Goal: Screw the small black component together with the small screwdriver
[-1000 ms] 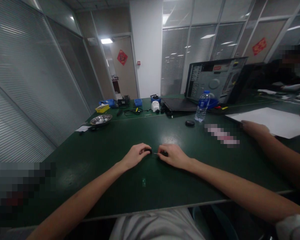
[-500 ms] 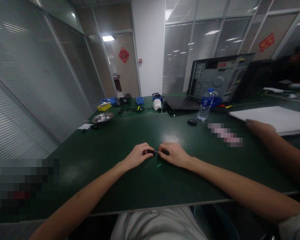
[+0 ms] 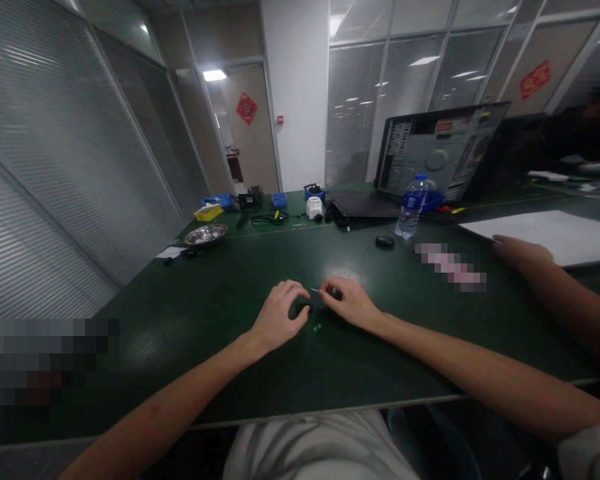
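My right hand [image 3: 353, 301] is closed around a small screwdriver [image 3: 315, 290], its thin metal shaft pointing left from the fingertips and most of its dark handle hidden by the fingers. Opposite it, my left hand [image 3: 279, 313] curves in a C shape, thumb and forefinger apart. Within that gap a small black part [image 3: 304, 307] lies on the green tabletop, close to the thumb; whether the thumb touches it is hard to see. The screwdriver tip is apart from this part. Just below lies a tiny green circuit board [image 3: 317, 328].
A black computer mouse [image 3: 385, 242] and a water bottle [image 3: 411, 210] stand ahead right, before a computer case [image 3: 437, 150]. Another person's hand [image 3: 523, 255] rests by a white panel [image 3: 555, 233]. A metal bowl [image 3: 206, 235] and a yellow tray [image 3: 209, 213] sit at left.
My left fingers have spread from around the black part. My right hand has drawn the screwdriver shaft away from it, slightly up, and the tip now shows free.
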A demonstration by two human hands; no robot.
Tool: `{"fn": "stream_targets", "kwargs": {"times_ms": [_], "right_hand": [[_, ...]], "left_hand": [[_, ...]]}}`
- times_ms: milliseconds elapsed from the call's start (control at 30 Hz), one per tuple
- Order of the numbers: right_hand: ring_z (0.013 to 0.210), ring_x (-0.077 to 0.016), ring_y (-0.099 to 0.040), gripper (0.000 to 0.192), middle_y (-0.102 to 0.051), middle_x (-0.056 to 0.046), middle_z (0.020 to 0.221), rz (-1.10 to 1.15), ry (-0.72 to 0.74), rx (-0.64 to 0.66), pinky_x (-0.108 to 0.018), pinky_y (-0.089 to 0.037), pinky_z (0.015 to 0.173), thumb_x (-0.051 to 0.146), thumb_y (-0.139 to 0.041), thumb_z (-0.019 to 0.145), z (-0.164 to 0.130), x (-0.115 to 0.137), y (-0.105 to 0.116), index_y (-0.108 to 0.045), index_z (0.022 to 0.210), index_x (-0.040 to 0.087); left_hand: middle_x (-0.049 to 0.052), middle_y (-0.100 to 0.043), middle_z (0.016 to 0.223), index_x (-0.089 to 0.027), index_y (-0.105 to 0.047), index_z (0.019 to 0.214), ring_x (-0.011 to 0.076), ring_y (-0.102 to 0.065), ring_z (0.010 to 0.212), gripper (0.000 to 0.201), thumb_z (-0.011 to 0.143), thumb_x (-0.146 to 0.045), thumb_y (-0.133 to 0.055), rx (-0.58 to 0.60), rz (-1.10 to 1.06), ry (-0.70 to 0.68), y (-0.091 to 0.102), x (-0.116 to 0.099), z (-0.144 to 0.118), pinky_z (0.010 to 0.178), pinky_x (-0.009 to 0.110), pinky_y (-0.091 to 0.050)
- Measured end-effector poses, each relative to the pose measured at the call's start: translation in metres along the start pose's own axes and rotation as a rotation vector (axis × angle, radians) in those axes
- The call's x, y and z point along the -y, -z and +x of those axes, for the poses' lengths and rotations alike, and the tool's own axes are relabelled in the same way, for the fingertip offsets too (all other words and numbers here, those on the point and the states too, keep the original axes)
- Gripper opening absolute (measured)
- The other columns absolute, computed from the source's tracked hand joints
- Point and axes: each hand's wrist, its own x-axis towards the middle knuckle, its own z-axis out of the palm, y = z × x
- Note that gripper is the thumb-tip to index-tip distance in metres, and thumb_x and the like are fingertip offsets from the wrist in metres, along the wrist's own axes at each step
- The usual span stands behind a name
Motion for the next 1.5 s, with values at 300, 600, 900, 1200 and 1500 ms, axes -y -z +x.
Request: {"fn": "stream_targets", "kwargs": {"times_ms": [300, 600, 900, 1200, 1500], "right_hand": [[0.074, -0.0147, -0.061, 0.012, -0.068, 0.000, 0.083, 0.010, 0.004, -0.008, -0.027, -0.042, 0.068, 0.027, -0.061, 0.097, 0.000, -0.003, -0.002, -0.069, 0.090, 0.021], [0.074, -0.0151, -0.061, 0.013, -0.068, 0.000, 0.084, 0.000, -0.008, 0.008, -0.027, -0.042, 0.067, 0.029, -0.061, 0.097, 0.000, -0.003, -0.002, -0.069, 0.090, 0.021], [0.075, -0.0159, -0.062, 0.015, -0.069, -0.002, 0.085, -0.001, -0.003, 0.027, -0.027, -0.043, 0.067, 0.031, -0.060, 0.097, 0.000, -0.002, 0.000, -0.069, 0.091, 0.020], [0.075, -0.0151, -0.061, 0.013, -0.068, -0.001, 0.083, -0.012, 0.016, 0.046, -0.027, -0.040, 0.068, 0.028, -0.061, 0.097, -0.001, -0.001, -0.001, -0.068, 0.090, 0.019], [0.072, -0.0149, -0.059, 0.009, -0.068, -0.001, 0.080, -0.077, 0.031, 0.156, -0.026, -0.037, 0.065, 0.026, -0.064, 0.091, -0.003, 0.005, 0.009, -0.069, 0.088, 0.020]], "left_hand": [[0.004, -0.065, 0.124, -0.025, -0.077, 0.094, 0.0238, -0.055, 0.116, 0.008, 0.094, -0.029, -0.071, 0.145, 0.129, -0.177, -0.011, -0.002, -0.003, 0.095, 0.041, -0.044], [0.004, -0.072, 0.110, -0.021, -0.073, 0.110, 0.0198, -0.062, 0.098, 0.021, 0.105, -0.026, -0.054, 0.044, 0.223, -0.196, 0.003, 0.015, 0.007, 0.085, 0.038, -0.043], [0.007, -0.073, 0.114, -0.020, -0.072, 0.115, 0.0217, -0.061, 0.098, 0.029, 0.107, -0.029, -0.046, 0.094, 0.280, -0.192, 0.004, 0.015, 0.005, 0.086, 0.039, -0.044], [0.011, -0.073, 0.120, -0.019, -0.073, 0.122, 0.0247, -0.064, 0.103, 0.033, 0.106, -0.030, -0.046, 0.164, 0.265, -0.204, 0.004, 0.014, 0.002, 0.093, 0.043, -0.046], [0.004, -0.076, 0.104, -0.023, -0.079, 0.109, 0.0194, -0.067, 0.090, 0.019, 0.094, -0.029, -0.068, 0.120, -0.212, 0.145, 0.002, 0.024, 0.006, 0.082, 0.032, -0.050]]}}
